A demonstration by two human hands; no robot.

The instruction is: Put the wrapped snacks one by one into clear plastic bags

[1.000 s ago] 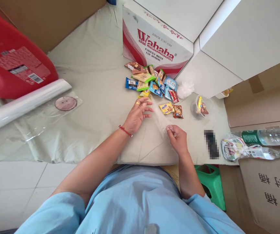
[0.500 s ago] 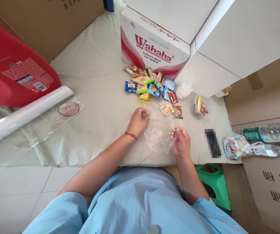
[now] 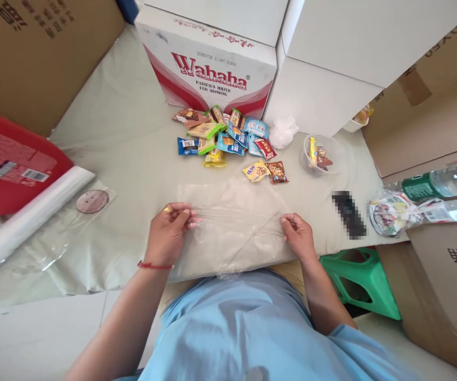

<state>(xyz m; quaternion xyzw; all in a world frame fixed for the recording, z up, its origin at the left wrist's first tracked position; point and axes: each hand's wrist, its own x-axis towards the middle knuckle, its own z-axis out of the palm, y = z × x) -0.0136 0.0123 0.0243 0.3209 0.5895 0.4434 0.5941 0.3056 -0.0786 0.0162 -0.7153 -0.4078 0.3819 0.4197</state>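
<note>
A thin clear plastic bag [image 3: 236, 227] is stretched flat between my hands over the near side of the covered table. My left hand [image 3: 169, 230], with a red string bracelet at the wrist, pinches its left side. Fingers of my right hand [image 3: 297, 233] are closed on its right side. Beyond the bag lie a yellow snack packet [image 3: 255, 171] and a brown snack packet [image 3: 277, 172]. Behind them is a pile of small wrapped snacks [image 3: 212, 132]. A round clear tub [image 3: 333, 168] to the right has a few wrapped snacks in it.
A Wahaha carton [image 3: 212, 69] stands behind the snacks, beside a crumpled white plastic bundle [image 3: 283, 132]. At left are a red jug [image 3: 14, 164] and a plastic film roll [image 3: 33, 222]. Bottles [image 3: 446, 180] lie at right, above a green stool [image 3: 365, 283].
My hands have moved apart, the left one going left, and the bag between them has gone from bunched to spread taut. The camera view has shifted slightly.
</note>
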